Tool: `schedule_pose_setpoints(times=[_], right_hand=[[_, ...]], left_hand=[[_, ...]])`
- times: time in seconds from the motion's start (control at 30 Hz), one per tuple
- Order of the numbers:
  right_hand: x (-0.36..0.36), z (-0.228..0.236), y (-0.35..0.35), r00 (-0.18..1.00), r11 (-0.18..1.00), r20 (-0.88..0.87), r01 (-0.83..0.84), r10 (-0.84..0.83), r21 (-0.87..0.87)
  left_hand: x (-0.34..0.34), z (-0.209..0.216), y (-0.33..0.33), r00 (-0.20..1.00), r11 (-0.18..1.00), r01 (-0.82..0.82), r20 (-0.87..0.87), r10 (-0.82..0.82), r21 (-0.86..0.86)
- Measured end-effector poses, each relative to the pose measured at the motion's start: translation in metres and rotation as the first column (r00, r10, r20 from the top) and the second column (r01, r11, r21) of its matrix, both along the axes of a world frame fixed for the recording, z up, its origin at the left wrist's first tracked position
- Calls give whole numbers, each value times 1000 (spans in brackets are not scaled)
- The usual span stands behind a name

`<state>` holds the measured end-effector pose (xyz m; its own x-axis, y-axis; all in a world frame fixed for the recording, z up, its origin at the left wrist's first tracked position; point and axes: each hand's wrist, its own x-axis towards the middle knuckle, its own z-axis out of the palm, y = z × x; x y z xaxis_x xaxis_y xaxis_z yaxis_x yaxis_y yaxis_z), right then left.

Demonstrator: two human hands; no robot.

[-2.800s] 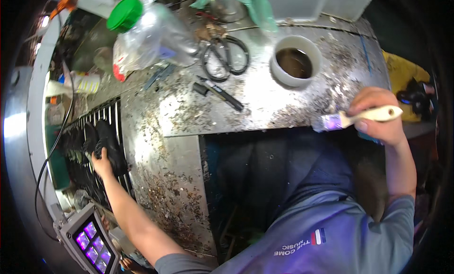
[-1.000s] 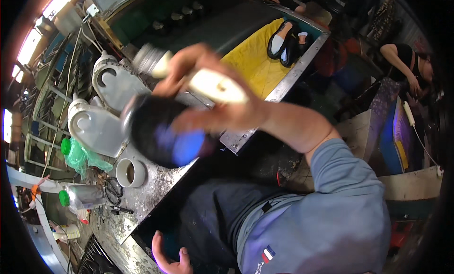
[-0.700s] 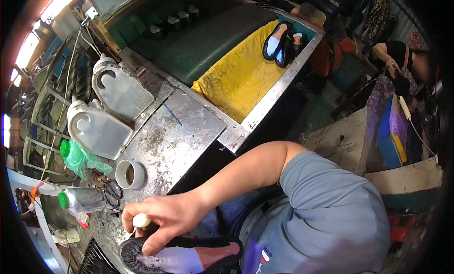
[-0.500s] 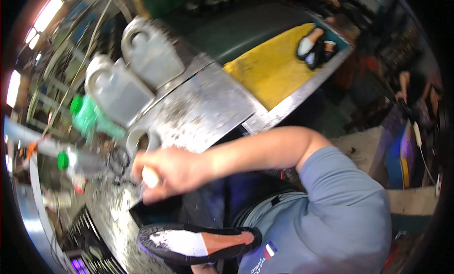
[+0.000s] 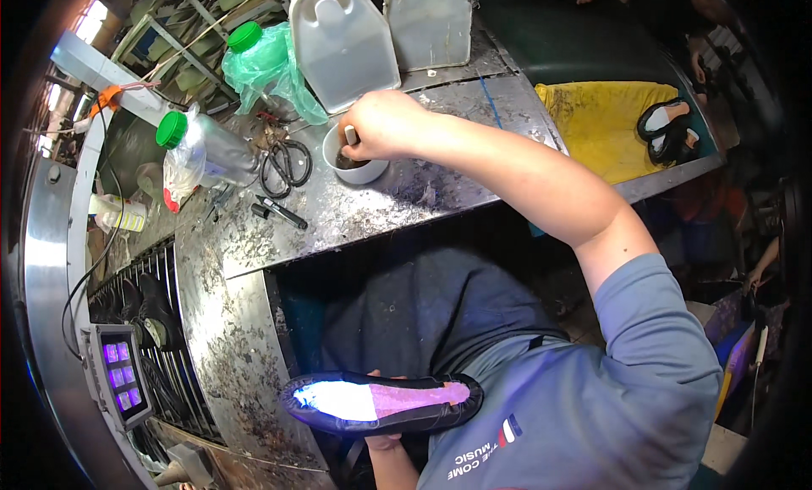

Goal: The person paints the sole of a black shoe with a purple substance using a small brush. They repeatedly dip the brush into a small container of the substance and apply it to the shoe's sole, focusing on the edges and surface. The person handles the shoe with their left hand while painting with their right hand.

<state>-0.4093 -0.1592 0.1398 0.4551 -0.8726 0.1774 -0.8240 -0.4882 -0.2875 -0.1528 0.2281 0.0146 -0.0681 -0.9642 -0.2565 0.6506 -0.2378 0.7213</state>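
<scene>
A black shoe (image 5: 414, 415) lies bottom up in my left hand (image 5: 385, 441), which is mostly hidden beneath it; fingers show at its far edge. Its underside has a bright white front part and a pinkish rear part. My right arm reaches across the metal bench, and my right hand (image 5: 385, 128) is closed round a tool with a short pale handle (image 5: 350, 135). That hand is over a white cup (image 5: 362, 175) with dark stuff inside. The tool's lower end is hidden by my fingers and the cup.
Black scissors (image 5: 286, 168) and a black marker (image 5: 281, 211) lie near green-capped containers (image 5: 172, 130). Pale plastic jugs (image 5: 345, 50) stand behind the cup. A yellow-lined tray (image 5: 592, 126) holds more shoes (image 5: 664, 130). A purple-lit lamp (image 5: 120, 376) stands beside a shoe rack (image 5: 182, 346).
My right hand, blurred and nearer before, has moved away to the cup with the tool in it. The view has shifted. The shoe's underside is now lit purplish white.
</scene>
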Motion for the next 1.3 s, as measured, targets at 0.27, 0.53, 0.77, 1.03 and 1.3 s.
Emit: schedule_pose_setpoints(times=[0.27,0.53,0.77,1.03,1.3], right_hand=[[-10,26,20,918,969,388,14,85,-246],[-22,18,29,872,978,475,-17,116,-208],[-34,-2,31,910,987,405,-22,84,-157],[-36,6,103,530,838,836,-514,142,184],[0,11,157,339,636,917,-760,208,137]], left_hand=[[-2,10,7,959,982,-142,228,167,-120],[3,60,-25,542,879,-8,737,405,-477],[12,111,-56,-70,667,442,719,692,-599],[37,151,-66,-274,607,711,656,703,-355],[34,173,-68,-372,572,805,618,693,-158]])
